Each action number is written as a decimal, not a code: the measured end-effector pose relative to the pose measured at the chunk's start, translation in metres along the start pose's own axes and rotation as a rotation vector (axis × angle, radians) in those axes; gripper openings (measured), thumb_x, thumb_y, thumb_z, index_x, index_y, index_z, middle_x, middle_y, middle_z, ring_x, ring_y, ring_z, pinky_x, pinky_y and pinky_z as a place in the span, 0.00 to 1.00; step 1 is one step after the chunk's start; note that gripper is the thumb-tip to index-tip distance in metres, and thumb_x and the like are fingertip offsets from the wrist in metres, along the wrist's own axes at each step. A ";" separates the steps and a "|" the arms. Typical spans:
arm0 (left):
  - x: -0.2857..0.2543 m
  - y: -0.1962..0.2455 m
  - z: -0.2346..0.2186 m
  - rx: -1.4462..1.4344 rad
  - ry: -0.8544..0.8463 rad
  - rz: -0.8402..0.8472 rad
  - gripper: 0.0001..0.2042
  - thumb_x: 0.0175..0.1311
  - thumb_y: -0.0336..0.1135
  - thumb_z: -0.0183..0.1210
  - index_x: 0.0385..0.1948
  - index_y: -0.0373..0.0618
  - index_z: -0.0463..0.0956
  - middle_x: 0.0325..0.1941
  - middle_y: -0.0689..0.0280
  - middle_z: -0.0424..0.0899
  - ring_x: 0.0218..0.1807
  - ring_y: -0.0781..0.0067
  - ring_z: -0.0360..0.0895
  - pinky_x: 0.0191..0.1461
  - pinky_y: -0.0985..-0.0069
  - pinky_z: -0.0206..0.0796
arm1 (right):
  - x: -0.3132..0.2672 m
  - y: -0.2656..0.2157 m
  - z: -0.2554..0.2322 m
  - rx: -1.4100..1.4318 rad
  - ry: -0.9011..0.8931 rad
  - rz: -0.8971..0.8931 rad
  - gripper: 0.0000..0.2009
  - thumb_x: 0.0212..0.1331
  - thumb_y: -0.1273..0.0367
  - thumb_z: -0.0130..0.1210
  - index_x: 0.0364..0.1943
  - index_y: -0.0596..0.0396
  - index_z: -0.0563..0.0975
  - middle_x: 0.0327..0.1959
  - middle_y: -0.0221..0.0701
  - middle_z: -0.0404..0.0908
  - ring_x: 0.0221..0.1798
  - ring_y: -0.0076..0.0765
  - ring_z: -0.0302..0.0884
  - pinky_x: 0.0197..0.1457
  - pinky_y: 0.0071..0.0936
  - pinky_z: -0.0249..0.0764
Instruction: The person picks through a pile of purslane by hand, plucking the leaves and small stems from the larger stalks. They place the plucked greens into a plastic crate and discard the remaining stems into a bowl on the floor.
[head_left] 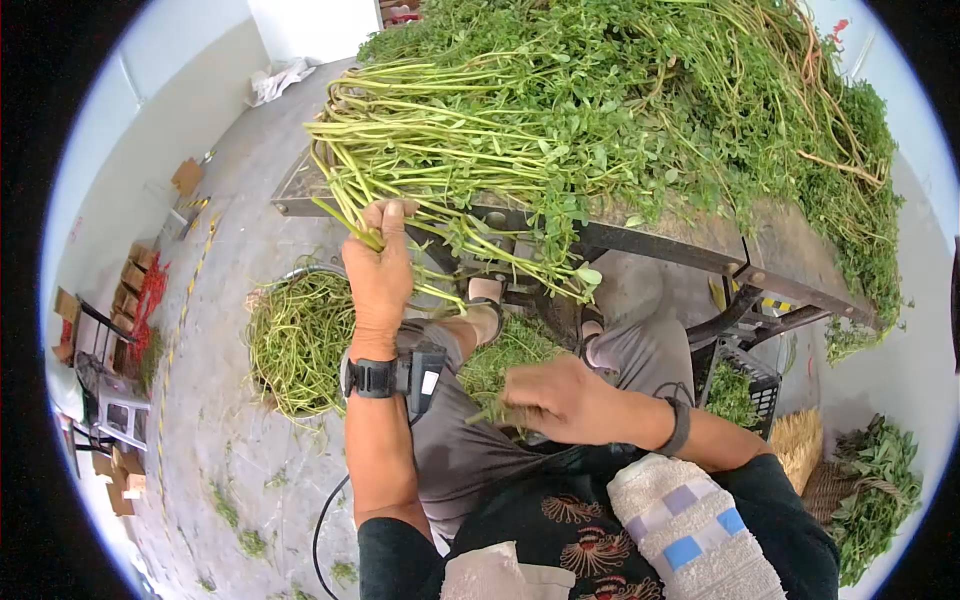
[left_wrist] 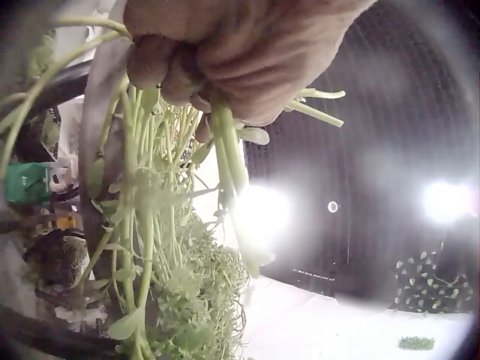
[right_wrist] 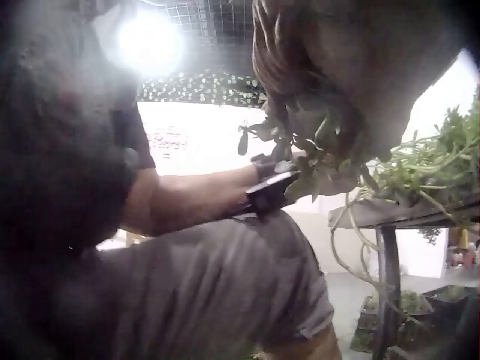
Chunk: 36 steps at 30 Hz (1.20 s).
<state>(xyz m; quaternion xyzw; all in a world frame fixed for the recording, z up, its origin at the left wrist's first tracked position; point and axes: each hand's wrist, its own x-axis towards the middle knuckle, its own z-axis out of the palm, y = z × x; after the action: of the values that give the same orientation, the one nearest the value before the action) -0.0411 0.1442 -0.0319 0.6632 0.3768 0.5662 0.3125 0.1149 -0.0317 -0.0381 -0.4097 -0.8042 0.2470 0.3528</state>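
My left hand [head_left: 380, 265] grips a few long green stems [head_left: 365, 238] just off the near left edge of the table. Their leafy ends trail rightward below the tabletop. In the left wrist view, thick stems [left_wrist: 229, 150] stick out of the curled fingers on both sides. My right hand [head_left: 560, 400], blurred, is over the lap with its fingers curled. A leafy sprig [right_wrist: 319, 161] shows at its fingers in the right wrist view, and a bit of green pokes out on its left in the head view. A big heap of leafy stems [head_left: 600, 110] covers the table.
The table's dark metal edge [head_left: 660, 245] runs in front of the knees. On the floor at left stands a round container heaped with stems [head_left: 300, 340]. More greens [head_left: 515, 355] lie between the feet. A black crate [head_left: 765, 385] with leaves sits under the table at right.
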 end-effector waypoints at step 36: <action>-0.004 0.021 -0.044 -0.109 -0.511 -0.238 0.07 0.52 0.31 0.63 0.25 0.40 0.75 0.23 0.74 0.73 0.28 0.85 0.67 0.34 0.84 0.60 | 0.164 0.075 -0.061 -0.850 0.141 -0.006 0.07 0.48 0.67 0.53 0.31 0.46 0.81 0.27 0.37 0.79 0.32 0.47 0.78 0.32 0.41 0.73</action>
<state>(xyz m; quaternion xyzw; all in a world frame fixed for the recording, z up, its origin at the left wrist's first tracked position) -0.0818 0.1294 -0.0086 0.7178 0.3297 0.3595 0.4968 0.1303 0.1517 0.0089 -0.5322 -0.8095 -0.1359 0.2073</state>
